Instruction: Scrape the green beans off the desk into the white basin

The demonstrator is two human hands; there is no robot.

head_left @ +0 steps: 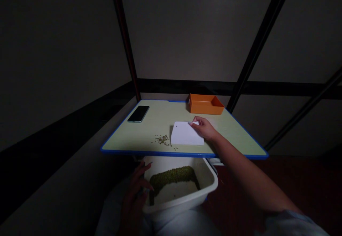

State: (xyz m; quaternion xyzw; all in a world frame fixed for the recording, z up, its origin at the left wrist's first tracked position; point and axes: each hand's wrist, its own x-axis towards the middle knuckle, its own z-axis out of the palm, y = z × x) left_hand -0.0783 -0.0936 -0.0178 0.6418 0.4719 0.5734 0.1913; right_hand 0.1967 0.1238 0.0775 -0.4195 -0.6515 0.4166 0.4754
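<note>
My right hand point(203, 127) pinches the top right edge of a white flat scraper point(186, 134), thumb on its face, and the scraper rests tilted on the table. Just left of it lies a small scatter of greenish-brown grains point(162, 139), with a few more near the front edge. Below the table edge sits a white plastic tub point(184, 203), on or against my lap. A bank of green grains point(175, 174) lies along its far side. My left hand point(137, 188) grips the tub's left rim, fingers bent over it; shadow hides part of that hand.
The pale table point(160, 113) has a blue edge. A phone point(139, 114) lies at its left back, and an orange open box point(205, 105) stands at its right back. Dark-framed wall panels point(187, 33) rise behind, and another wall is close on the left.
</note>
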